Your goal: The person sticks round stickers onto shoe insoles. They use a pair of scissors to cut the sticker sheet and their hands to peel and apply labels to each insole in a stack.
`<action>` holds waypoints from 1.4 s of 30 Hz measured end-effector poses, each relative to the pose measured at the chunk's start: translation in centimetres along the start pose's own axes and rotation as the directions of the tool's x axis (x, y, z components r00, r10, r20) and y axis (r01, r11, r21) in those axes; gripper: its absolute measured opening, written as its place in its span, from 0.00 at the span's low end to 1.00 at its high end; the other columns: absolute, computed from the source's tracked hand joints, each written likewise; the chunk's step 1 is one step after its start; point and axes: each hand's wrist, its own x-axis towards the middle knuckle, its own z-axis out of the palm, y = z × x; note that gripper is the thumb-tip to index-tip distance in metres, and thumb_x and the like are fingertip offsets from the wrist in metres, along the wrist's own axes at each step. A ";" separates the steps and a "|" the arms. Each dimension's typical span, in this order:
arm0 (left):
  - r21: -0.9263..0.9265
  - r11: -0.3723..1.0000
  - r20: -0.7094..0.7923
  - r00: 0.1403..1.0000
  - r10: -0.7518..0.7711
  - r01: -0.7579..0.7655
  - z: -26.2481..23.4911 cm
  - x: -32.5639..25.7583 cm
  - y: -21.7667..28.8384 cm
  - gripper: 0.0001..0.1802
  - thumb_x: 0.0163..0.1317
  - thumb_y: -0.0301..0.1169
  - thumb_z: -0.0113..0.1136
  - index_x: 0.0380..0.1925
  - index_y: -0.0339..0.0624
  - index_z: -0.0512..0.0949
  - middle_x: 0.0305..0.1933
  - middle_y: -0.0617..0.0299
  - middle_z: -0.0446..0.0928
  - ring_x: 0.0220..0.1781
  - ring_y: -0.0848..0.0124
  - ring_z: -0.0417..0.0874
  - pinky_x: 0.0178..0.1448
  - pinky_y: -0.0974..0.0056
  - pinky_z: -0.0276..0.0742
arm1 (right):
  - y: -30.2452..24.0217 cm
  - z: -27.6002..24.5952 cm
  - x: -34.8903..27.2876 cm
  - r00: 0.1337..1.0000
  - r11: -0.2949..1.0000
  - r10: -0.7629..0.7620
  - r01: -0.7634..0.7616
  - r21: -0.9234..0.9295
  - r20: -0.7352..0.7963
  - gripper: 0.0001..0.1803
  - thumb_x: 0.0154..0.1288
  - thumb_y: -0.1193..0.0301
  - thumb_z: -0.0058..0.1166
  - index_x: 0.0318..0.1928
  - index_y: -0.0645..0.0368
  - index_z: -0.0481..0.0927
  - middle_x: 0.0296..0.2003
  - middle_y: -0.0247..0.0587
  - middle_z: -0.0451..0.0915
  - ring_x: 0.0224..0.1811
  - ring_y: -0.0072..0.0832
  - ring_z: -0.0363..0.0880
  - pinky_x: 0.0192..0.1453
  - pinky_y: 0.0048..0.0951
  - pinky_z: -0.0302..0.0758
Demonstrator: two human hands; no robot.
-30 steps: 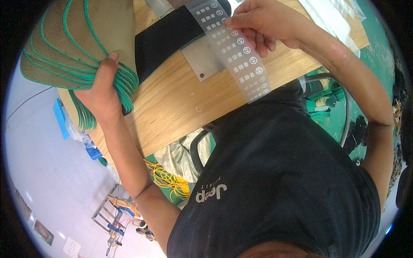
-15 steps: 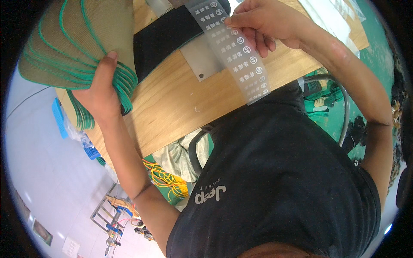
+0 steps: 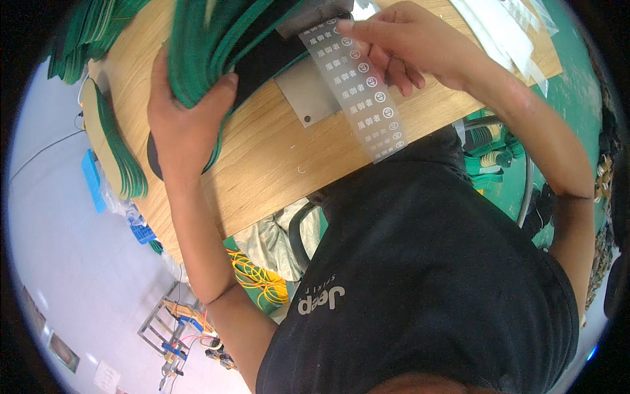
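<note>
My left hand (image 3: pixel 182 134) grips a stack of green-edged insoles (image 3: pixel 200 56), thumb on one side and fingers wrapped round the other. The stack is tilted edge-on over the table's far left part. Beneath and beside it lies a black insole (image 3: pixel 266 65), partly hidden by the stack. My right hand (image 3: pixel 420 49) pinches the far end of a clear film strip (image 3: pixel 359 98) with repeated white print, its other fingers curled. The strip runs across a flat metal plate (image 3: pixel 307 92) and over the table's near edge. A dark grey block (image 3: pixel 308 20) stands at the strip's far end.
More insoles (image 3: pixel 115 144) lean in a row at the left edge of the wooden table (image 3: pixel 275 177). Green insoles (image 3: pixel 88 36) are piled at the far left. White sheets and plastic (image 3: pixel 492 33) lie far right. Below sit yellow cables (image 3: pixel 262 282) and a chair.
My left hand has moved right and turned the insole stack from showing its tan faces to standing edge-on. The film strip has shifted slightly, with my right hand still at it.
</note>
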 end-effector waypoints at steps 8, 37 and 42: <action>0.301 0.954 0.154 0.987 -0.036 -0.012 0.7 0.3 1.4 0.35 0.43 0.38 0.73 0.53 0.39 0.73 0.38 0.53 0.83 0.40 0.60 0.85 0.48 0.62 0.78 | 3.2 0.9 -1.2 0.898 0.956 -0.290 0.285 -0.064 -0.330 0.15 0.71 0.64 0.50 0.32 0.62 0.79 0.17 0.32 0.75 0.12 0.15 0.71 0.14 0.13 0.63; -0.100 0.993 -0.245 0.969 0.044 -0.070 -3.2 0.6 -3.1 0.25 0.45 0.22 0.69 0.46 0.30 0.76 0.48 0.56 0.79 0.48 0.69 0.78 0.57 0.64 0.71 | -0.8 0.5 1.4 0.999 0.994 0.037 -0.037 -0.103 0.003 0.17 0.71 0.68 0.47 0.27 0.67 0.78 0.18 0.42 0.78 0.15 0.27 0.78 0.18 0.27 0.73; -0.201 0.971 -0.323 0.945 0.058 -0.128 -2.8 0.9 -3.0 0.27 0.44 0.24 0.69 0.47 0.30 0.75 0.49 0.55 0.77 0.49 0.65 0.77 0.60 0.62 0.69 | -0.2 0.2 1.5 0.999 0.999 0.022 -0.023 -0.026 -0.030 0.17 0.71 0.68 0.47 0.27 0.66 0.78 0.18 0.41 0.79 0.15 0.27 0.78 0.18 0.26 0.72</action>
